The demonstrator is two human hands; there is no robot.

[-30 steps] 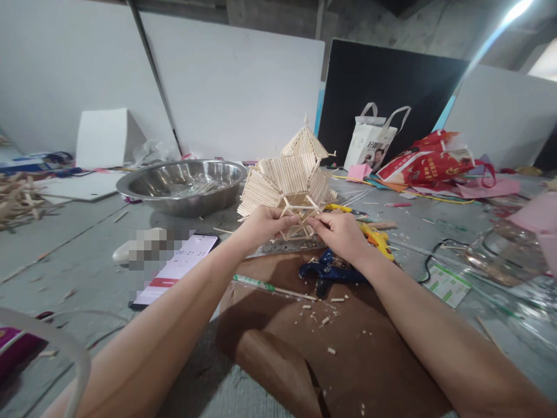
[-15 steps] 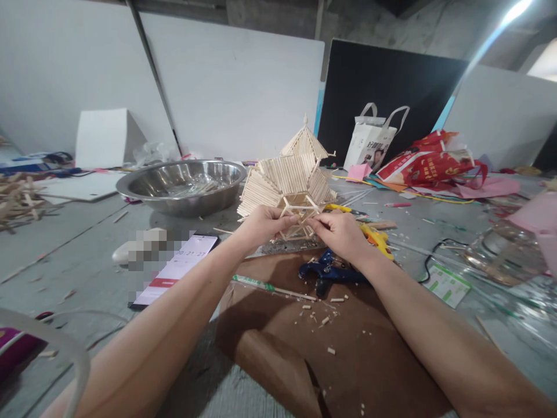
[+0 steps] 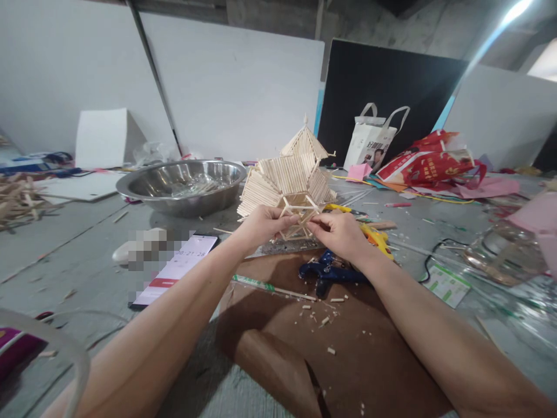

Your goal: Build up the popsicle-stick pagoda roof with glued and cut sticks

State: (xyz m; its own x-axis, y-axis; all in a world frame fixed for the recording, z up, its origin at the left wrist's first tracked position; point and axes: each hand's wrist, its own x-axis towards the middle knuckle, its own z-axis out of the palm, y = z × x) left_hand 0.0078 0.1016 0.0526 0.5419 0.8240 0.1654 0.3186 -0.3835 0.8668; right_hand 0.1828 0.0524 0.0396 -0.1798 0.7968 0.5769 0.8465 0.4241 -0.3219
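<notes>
Between my hands stands a small open frame of thin wooden sticks, in front of larger stick-built roof pieces. My left hand pinches the frame's left side, thumb and finger closed on it. On the right side, my right hand has its fingertips pressed together at the frame; whether a separate small stick is between them I cannot make out. Under my right wrist lies a blue-handled tool, and a yellow tool is just behind that wrist.
Brown paper with wood scraps covers the near table. A steel basin stands back left, near a phone showing a timer. At right are a glass jar, a red bag and a white paper bag.
Hands and stick frame stay almost in place; my right fingertips have shifted very slightly. The phone's timer has advanced.
</notes>
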